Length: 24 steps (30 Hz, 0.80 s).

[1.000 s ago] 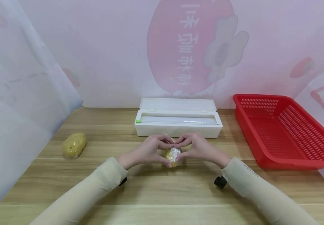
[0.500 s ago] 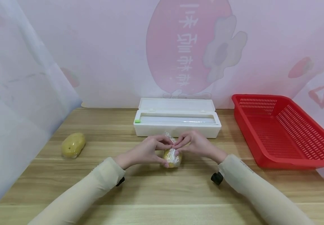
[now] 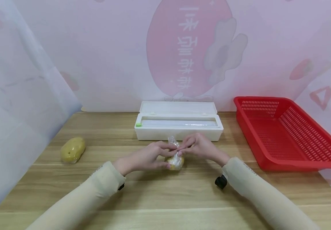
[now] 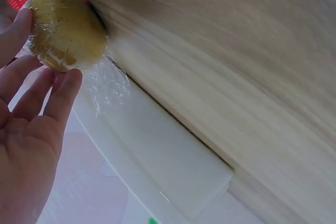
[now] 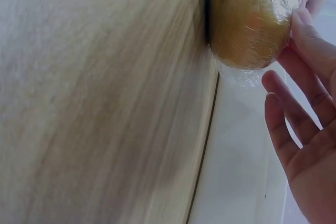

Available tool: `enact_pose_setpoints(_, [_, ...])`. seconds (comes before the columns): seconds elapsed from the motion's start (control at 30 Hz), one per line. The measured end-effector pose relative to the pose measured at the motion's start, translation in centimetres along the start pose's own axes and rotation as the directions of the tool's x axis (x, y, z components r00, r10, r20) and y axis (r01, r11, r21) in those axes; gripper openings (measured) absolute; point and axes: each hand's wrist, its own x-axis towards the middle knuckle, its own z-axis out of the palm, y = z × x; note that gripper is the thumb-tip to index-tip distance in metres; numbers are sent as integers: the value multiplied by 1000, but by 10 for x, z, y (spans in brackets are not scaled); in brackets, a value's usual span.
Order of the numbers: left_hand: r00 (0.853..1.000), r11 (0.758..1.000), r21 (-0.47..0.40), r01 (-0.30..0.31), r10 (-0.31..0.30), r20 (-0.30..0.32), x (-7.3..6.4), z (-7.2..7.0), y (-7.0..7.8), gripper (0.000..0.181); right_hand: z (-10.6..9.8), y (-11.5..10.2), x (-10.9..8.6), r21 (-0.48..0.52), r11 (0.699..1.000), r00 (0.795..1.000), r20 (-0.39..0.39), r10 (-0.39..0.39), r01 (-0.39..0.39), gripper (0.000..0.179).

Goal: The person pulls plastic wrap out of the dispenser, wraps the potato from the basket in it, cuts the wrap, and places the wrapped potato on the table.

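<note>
A yellow potato (image 3: pixel 174 163) in clear cling film (image 3: pixel 172 140) rests on the table in front of the white dispenser box. My left hand (image 3: pixel 148 157) holds it from the left, thumb at its near side and fingers over the top. From the right, my right hand (image 3: pixel 198 147) pinches the gathered film on top between thumb and index finger. A loose tail of film sticks out toward the box. The left wrist view shows the potato (image 4: pixel 68 32) under the fingertips. In the right wrist view, smooth film covers the potato (image 5: pixel 252 19), and the other fingers are spread away.
A white cling film dispenser (image 3: pixel 179 131) stands at the back with its lid up and a roll inside. Another film-covered potato (image 3: pixel 73 150) lies at the left. A red plastic basket (image 3: pixel 269 163) sits at the right. Printed sheets wall the table.
Both hands shift slightly left with the head view. The right fingers have drawn the film together over the potato's top, and the film tail now stands up more plainly.
</note>
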Motion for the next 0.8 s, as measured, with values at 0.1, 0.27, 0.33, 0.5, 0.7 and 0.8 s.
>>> enact_pose_setpoints(0.1, [1000, 1000, -5, -3, 4, 4, 1, 0, -1, 52, -2, 1, 0, 17, 1000, 1000, 0, 21, -21, 10])
enact_pose_setpoints(0.27, [1000, 1000, -8, 12, -12, 11, 2, 0, -3, 52, -4, 2, -1, 54, 998, 999, 16, 42, -42, 10])
enact_pose_setpoints(0.33, [1000, 1000, 3, 17, -17, 12, 3, -1, -3, 54, -4, 3, -1, 58, 997, 999, 16, 43, -44, 10])
enact_pose_setpoints(0.5, [1000, 1000, 10, 12, -12, 20, 4, -3, -1, 58, -3, 6, -1, 60, 998, 1000, 13, 28, -29, 9])
enact_pose_setpoints(0.7, [992, 991, 56, 125, -123, -31, -4, -10, 1, 62, -2, -9, -1, -125, 990, 998, 24, -64, 66, 11])
enact_pose_setpoints(0.8, [978, 975, 83, 205, -201, -51, -10, -13, 1, 59, 0, -19, -1, -229, 967, 994, 25, -107, 110, 10])
